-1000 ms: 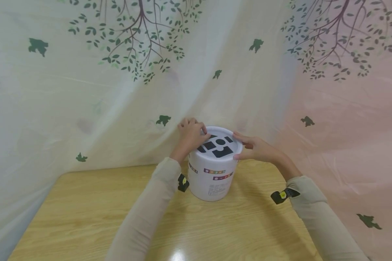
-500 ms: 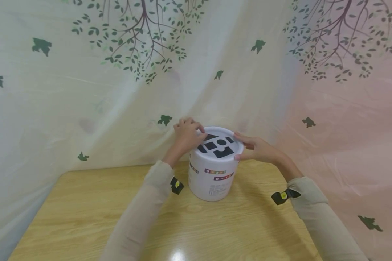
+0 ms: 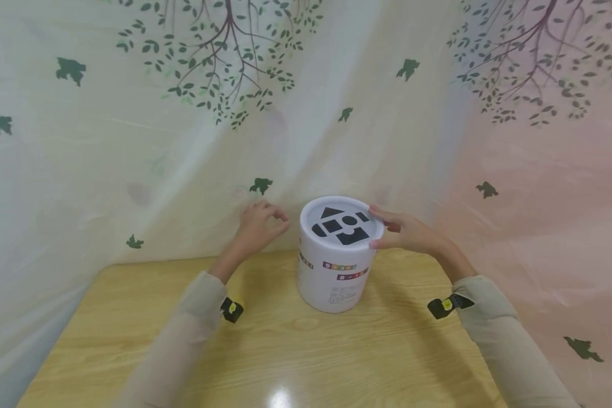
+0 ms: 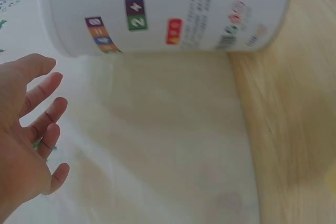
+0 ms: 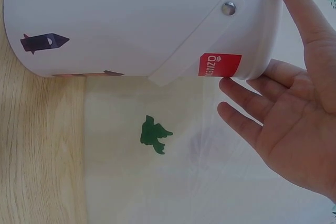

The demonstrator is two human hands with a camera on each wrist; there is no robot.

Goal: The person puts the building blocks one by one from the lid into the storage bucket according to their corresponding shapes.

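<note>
A white shape-sorter bucket (image 3: 335,277) stands upright on the table. Its round lid (image 3: 313,215) bears several black shapes, among them a triangle, a circle and a square. At the lid's right edge, my right hand (image 3: 410,232) grips the rim, thumb at the front and fingers farther back. The right wrist view shows the thumb and fingertips against the bucket's rim, close to a red label (image 5: 219,65) and a white strap handle (image 5: 194,38). My left hand (image 3: 259,229) is in the air left of the bucket, fingers loosely bent and holding nothing.
The wooden table (image 3: 296,362) extends in front of the bucket and to both sides. Behind its back edge hangs a pale curtain (image 3: 183,170) printed with branches and green birds. Small black wrist cameras sit at both sleeve cuffs, the left camera (image 3: 232,309) nearer the tabletop.
My left hand has left the lid and moved left, away from the bucket, uncovering the triangle. My right hand stays on the rim. The whole scene has shifted slightly right in view.
</note>
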